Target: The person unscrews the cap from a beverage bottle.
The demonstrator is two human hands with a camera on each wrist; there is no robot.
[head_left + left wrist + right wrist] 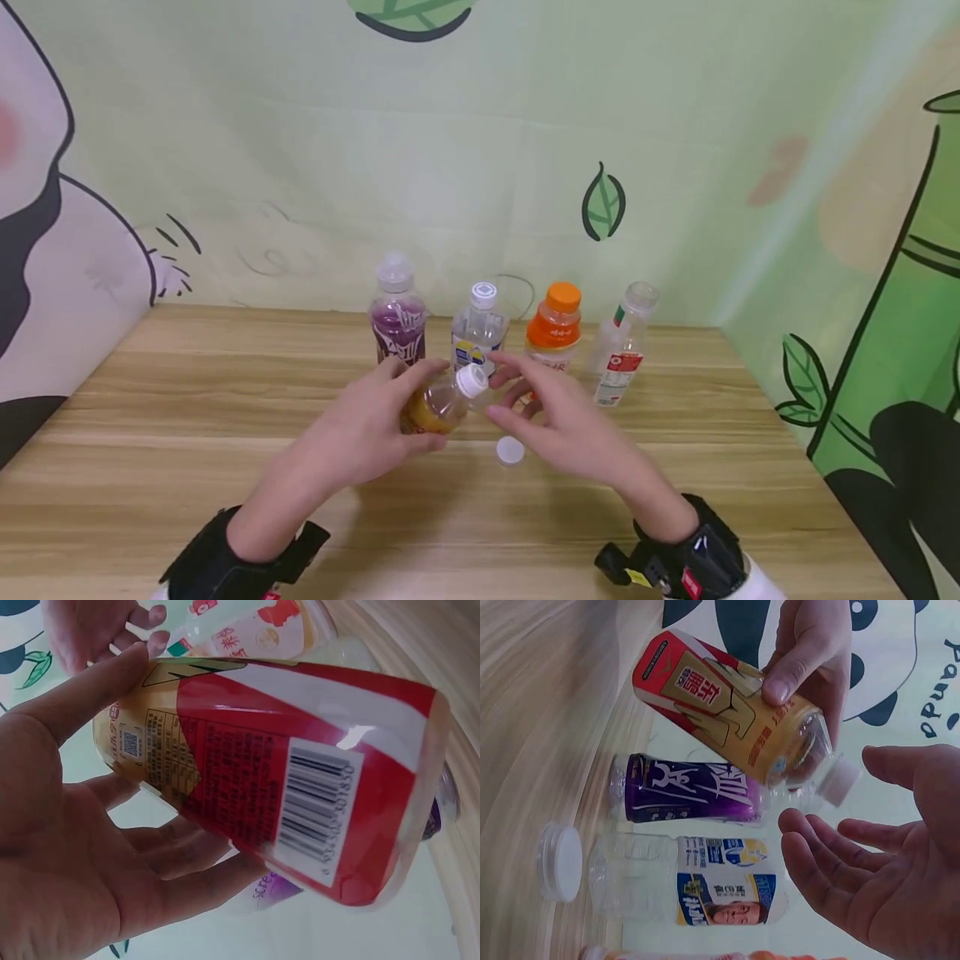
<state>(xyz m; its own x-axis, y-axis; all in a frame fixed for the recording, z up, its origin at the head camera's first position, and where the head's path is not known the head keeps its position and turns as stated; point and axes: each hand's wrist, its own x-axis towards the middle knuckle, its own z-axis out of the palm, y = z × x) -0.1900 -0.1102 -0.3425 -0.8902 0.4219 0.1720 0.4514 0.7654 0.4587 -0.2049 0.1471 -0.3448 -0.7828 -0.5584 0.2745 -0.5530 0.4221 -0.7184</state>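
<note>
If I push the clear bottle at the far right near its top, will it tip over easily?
Probably yes. The clear bottle looks empty and has no cap, so it is likely very light. It stands tall and narrow on the table, so a push near the top would likely topple it; afterwards it could roll.

Bottle in my left hand: red/yellow label w/ barcode, digits partly legible, approx "...30180"; rest is small Chinese print plus a QR code, not readable. Wall sticker in right wrist view: "Panda", partly cut off. Purple bottle: stylized white lettering, illegible. Clear bottle: blue/yellow label, text too small.
</note>
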